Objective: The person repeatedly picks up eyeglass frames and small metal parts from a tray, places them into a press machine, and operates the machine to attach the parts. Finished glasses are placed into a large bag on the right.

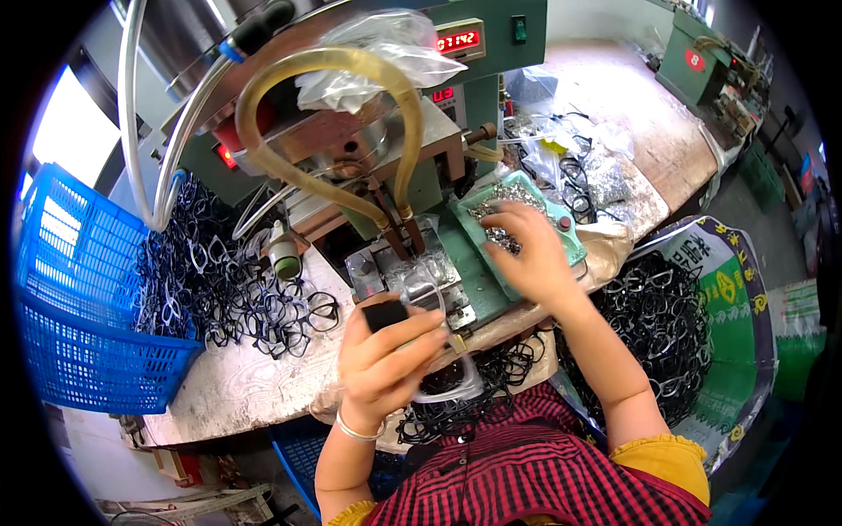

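My left hand [386,355] is closed around a clear plastic eyeglass frame [469,386], at the front of a press machine's metal fixture [443,272]. A black block-like piece [384,316] shows between the thumb and fingers; I cannot make out whether it belongs to the fixture. Over a green tray [575,249] my right hand [535,259] is reaching in, its thumb and fingers apart. Small shiny metal parts [517,188] lie heaped in that tray. Two copper-coloured prongs [403,238], fed by a yellowish hose [329,60], point down at the fixture.
A blue basket [110,368] tips over at the left beside piled black eyeglass frames [254,307]. More frames fill a large sack [732,342] on the right and lie at the bench edge by my lap. Plastic bags [605,171] of parts sit behind the tray.
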Action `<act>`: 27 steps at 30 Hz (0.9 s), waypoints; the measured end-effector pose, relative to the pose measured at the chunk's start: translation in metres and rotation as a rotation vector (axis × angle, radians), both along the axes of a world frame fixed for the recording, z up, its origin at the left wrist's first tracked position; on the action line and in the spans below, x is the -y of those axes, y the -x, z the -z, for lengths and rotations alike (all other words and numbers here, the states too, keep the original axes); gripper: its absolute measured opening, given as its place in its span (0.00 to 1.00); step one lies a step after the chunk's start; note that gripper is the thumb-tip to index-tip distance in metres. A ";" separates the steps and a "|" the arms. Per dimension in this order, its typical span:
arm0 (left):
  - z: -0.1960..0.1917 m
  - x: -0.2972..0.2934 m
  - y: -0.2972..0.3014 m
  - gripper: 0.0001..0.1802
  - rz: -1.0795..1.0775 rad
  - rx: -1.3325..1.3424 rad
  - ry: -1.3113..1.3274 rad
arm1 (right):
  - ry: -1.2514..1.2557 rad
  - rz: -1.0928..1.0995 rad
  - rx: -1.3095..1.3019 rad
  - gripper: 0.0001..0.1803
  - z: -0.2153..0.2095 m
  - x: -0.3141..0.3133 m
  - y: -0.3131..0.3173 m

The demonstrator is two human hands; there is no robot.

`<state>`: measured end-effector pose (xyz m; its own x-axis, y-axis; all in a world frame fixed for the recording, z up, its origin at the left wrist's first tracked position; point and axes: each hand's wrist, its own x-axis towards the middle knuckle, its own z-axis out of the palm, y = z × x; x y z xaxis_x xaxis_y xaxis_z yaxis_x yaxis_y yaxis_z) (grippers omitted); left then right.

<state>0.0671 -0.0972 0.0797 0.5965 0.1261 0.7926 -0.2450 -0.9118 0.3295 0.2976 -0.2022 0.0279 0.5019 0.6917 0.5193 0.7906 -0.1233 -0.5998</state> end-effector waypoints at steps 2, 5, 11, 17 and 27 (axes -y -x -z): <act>0.004 0.001 -0.005 0.14 0.004 -0.026 -0.106 | 0.172 0.284 0.249 0.16 0.030 0.009 -0.024; 0.009 -0.001 -0.006 0.11 0.018 -0.033 -0.109 | 0.013 0.204 0.177 0.09 0.049 0.016 -0.039; 0.005 -0.001 -0.004 0.11 0.020 -0.014 -0.068 | 0.061 -0.017 0.349 0.10 0.037 -0.006 -0.025; 0.025 0.028 0.032 0.19 -0.146 -0.065 -0.005 | -0.004 0.001 0.434 0.10 0.030 -0.021 -0.044; -0.006 -0.046 0.127 0.10 -1.008 -0.074 -0.023 | -0.606 0.047 -0.867 0.07 0.065 -0.017 -0.037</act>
